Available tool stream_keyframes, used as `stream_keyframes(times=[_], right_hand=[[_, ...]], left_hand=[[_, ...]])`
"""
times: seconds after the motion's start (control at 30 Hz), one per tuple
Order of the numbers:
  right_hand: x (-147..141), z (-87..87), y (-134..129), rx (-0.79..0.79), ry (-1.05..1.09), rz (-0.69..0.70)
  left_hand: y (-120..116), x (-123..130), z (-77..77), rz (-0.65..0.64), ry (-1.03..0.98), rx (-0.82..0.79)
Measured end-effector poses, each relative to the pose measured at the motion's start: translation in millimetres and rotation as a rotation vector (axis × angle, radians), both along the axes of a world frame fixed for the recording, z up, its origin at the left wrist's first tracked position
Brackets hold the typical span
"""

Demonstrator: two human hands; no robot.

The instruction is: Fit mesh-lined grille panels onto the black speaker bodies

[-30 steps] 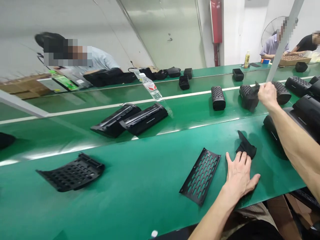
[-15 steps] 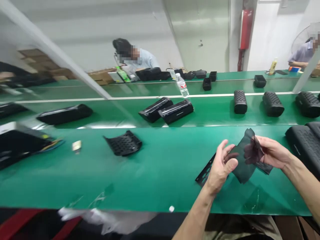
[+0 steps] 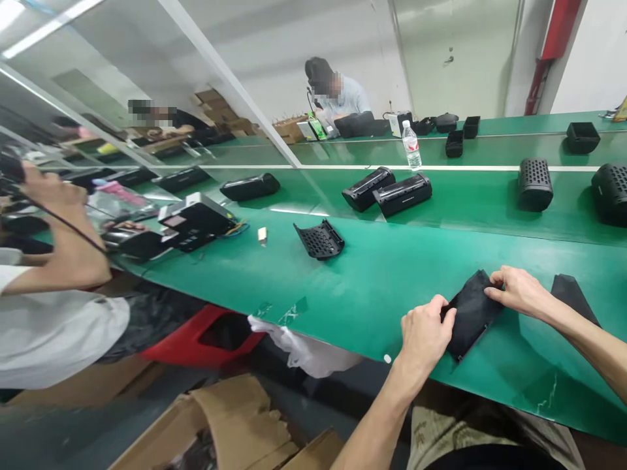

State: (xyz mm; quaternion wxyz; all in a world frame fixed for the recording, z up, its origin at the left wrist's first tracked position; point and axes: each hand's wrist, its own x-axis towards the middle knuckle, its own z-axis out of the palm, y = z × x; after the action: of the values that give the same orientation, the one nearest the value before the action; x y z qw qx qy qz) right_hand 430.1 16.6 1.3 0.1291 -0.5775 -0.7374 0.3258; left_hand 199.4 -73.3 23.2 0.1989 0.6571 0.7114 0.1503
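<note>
Left hand [image 3: 428, 333] curls over the near edge of a thin black fabric sheet [image 3: 473, 313], right hand [image 3: 519, 292] lies with fingers extended across its far corner, and whether either grips it is unclear. The sheet lies on the green conveyor bench [image 3: 372, 294], with a dark fabric piece [image 3: 571, 297] just beside. Below, a torn cardboard carton [image 3: 230, 424] holds contents too shadowed to tell

Showing no readable text anywhere: label on the plastic water bottle [image 3: 411, 147] and print on the black casing [image 3: 401, 196] blurring too small for reading.

left hand [image 3: 428, 333] | right hand [image 3: 519, 292] | both holding edges of black cloth [image 3: 473, 313] | over green bench [image 3: 372, 307]
</note>
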Motion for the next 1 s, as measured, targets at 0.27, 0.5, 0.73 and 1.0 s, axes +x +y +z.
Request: stream_keyframes(times=[0.27, 0.5, 0.73, 1.0], right_hand=[[9.6, -15.7, 13.7, 0.060, -0.121, -0.001], [6.4, -6.6, 29.5, -0.044, 0.047, 0.064], [17.5, 4.5, -18.1, -0.416, 0.357, 0.018], [26.0, 1.8, -66.8, -0.643, 0.759, -0.252]], left_hand=[[-15.2, -9.6, -19.4, 0.136, 0.114, -0.008], [-15.4, -27.4, -38.6, 0.093, -0.349, 0.126], [-25.5, -34.8, -29.8, 0.300, -1.296, -0.193], [-48.8, -31.7, -29.7, 0.240, -1.440, -0.192]])
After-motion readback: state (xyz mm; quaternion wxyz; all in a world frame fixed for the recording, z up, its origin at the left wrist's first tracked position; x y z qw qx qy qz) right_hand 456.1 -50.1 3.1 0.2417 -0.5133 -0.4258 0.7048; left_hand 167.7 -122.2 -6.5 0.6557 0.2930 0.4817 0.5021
